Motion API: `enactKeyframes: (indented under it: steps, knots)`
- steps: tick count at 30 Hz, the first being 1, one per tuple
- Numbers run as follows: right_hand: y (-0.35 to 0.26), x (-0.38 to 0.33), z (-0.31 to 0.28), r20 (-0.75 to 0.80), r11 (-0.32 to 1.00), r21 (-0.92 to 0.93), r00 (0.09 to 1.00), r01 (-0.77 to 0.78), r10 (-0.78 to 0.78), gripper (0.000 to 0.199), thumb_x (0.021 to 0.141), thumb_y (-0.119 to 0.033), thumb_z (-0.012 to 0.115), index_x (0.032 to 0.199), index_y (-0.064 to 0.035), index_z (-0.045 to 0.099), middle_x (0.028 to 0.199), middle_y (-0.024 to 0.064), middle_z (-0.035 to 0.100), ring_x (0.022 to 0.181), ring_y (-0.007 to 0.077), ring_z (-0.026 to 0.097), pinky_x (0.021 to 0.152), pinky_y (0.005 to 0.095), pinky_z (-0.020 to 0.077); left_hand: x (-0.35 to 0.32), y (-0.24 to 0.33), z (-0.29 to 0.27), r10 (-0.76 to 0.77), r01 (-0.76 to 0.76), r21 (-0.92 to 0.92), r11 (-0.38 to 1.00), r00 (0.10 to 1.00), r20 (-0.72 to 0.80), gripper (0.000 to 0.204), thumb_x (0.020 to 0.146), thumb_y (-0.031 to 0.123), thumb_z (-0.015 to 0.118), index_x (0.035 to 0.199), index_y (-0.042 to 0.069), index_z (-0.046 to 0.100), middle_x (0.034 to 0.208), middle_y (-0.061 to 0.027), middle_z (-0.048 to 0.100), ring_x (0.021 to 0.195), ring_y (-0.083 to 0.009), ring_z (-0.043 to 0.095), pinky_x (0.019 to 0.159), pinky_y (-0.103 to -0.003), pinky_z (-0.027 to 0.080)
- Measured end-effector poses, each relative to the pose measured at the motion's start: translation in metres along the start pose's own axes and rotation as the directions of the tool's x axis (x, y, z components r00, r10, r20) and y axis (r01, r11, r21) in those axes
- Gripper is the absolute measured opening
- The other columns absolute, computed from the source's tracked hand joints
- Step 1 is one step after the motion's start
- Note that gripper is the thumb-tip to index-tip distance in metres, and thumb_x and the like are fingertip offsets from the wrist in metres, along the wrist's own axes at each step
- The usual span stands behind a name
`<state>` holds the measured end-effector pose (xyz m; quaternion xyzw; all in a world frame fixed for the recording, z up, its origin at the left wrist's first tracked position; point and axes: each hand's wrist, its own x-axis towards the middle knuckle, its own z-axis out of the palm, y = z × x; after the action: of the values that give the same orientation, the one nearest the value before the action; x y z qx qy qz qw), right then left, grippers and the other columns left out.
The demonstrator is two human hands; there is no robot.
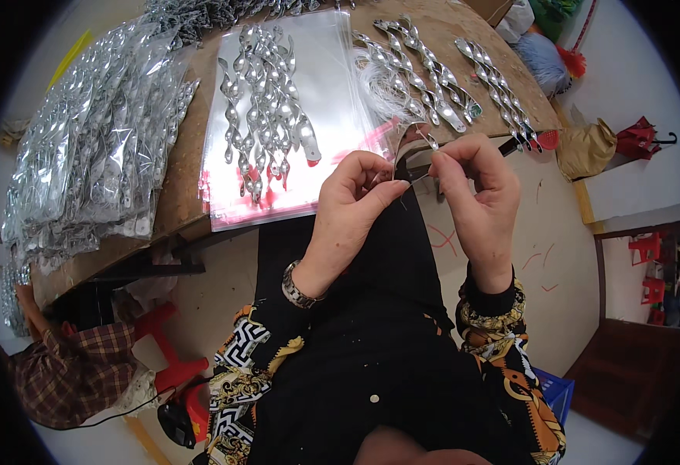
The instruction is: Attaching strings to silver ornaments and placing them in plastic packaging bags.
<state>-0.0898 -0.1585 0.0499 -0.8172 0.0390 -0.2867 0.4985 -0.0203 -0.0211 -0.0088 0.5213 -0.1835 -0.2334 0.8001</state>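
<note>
In front of my chest, at the table's near edge, both hands are closed around a shiny silver strip [403,147] that curves upward between them. My left hand [352,205] pinches its lower end between thumb and fingers. The fingertips of my right hand [475,194] pinch at its other side; whether a thread is there too is too small to tell. Just beyond lie twisted silver spirals [425,66] beside a coil of white string [382,85]. Left of these, a pile of silver spirals [266,101] rests on a stack of clear plastic bags [328,85].
Bagged silver spirals [96,139] are heaped on the left of the brown table [193,147]. More spirals [499,85] lie at its right. A person in a plaid shirt [69,372] is at lower left by a red stool [170,349]. A blue crate [553,391] stands at lower right.
</note>
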Motion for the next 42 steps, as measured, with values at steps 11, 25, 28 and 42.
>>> enactKeyframes:
  steps: [11, 25, 28, 42]
  knots:
    - [0.002, 0.0, 0.001, -0.009, 0.999, 0.002, 0.999, -0.034, 0.034, 0.004, 0.089, -0.005, 0.058, 0.087, -0.0013, 0.058, 0.076, -0.0008, 0.059, 0.066, 0.0028, 0.051, 0.058, 0.0172, 0.0387, -0.005, -0.003, 0.004, 0.018, -0.019, 0.03, 0.999, 1.0, 0.025, 0.018, 0.082, 0.003, 0.067, 0.096, 0.003, 0.055, 0.083, 0.0047, 0.052, 0.074, -0.0015, 0.047, 0.066, -0.016, 0.04]
    - [-0.002, -0.003, -0.004, -0.069, 0.989, 0.141, 0.996, -0.052, 0.063, 0.015, 0.088, -0.001, 0.058, 0.102, 0.0006, 0.055, 0.084, 0.0039, 0.063, 0.072, 0.005, 0.056, 0.06, 0.0179, 0.0417, -0.007, -0.008, 0.01, 0.116, -0.119, 0.038, 0.992, 0.99, 0.085, 0.019, 0.082, -0.003, 0.064, 0.098, 0.003, 0.055, 0.087, 0.003, 0.053, 0.08, -0.0039, 0.049, 0.073, -0.018, 0.042]
    - [-0.003, -0.001, -0.009, -0.047, 0.99, 0.12, 0.996, -0.069, 0.075, 0.013, 0.088, -0.001, 0.058, 0.101, 0.0008, 0.056, 0.083, 0.0031, 0.063, 0.071, 0.0048, 0.056, 0.06, 0.0181, 0.0417, -0.007, -0.006, 0.012, 0.108, -0.11, 0.02, 0.994, 0.99, 0.086, 0.019, 0.082, -0.003, 0.064, 0.098, 0.003, 0.055, 0.087, 0.0023, 0.052, 0.08, -0.0046, 0.05, 0.075, -0.019, 0.043]
    - [0.006, -0.001, -0.016, 0.213, 0.998, -0.019, 0.976, 0.053, -0.048, 0.003, 0.084, 0.003, 0.06, 0.086, 0.0001, 0.06, 0.075, 0.0005, 0.059, 0.066, 0.0058, 0.053, 0.058, 0.0201, 0.0415, -0.006, 0.007, -0.004, 0.145, -0.148, 0.018, 0.989, 0.982, 0.122, 0.02, 0.092, 0.008, 0.055, 0.109, -0.001, 0.061, 0.104, -0.0037, 0.062, 0.095, -0.0104, 0.056, 0.087, -0.024, 0.043]
